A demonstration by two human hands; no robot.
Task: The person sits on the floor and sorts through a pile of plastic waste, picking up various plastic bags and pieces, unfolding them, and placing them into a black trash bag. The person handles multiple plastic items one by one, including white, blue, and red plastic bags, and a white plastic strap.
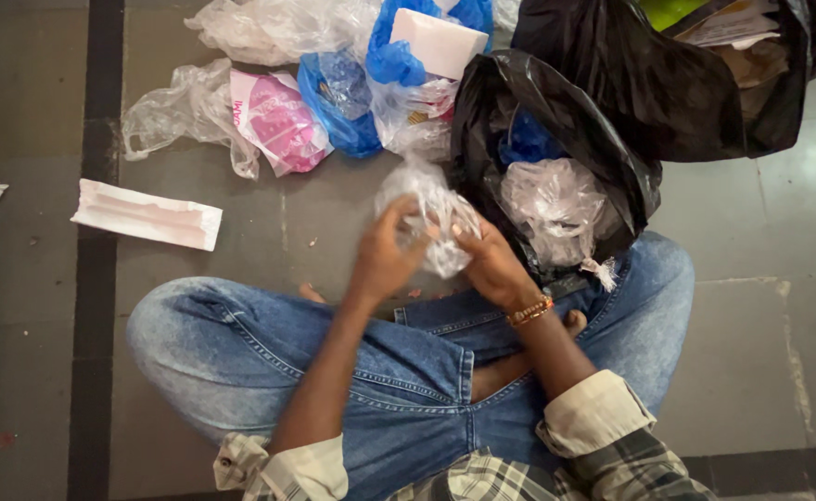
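Seated cross-legged on grey floor (37,371), jeans and checked shirt; left hand (385,255) and right hand (491,263) both closed on one crumpled clear plastic bag (431,209), held above the lap just beside the open black sack (556,121), fingers pinched into the film from either side. Inside the sack: more clear plastic, possibly a second bag, and a blue scrap, detail blurred. Beyond: pink packet (278,121), blue bags (348,88), white box (438,42); well apart to the left, flat white wrapper (146,215).
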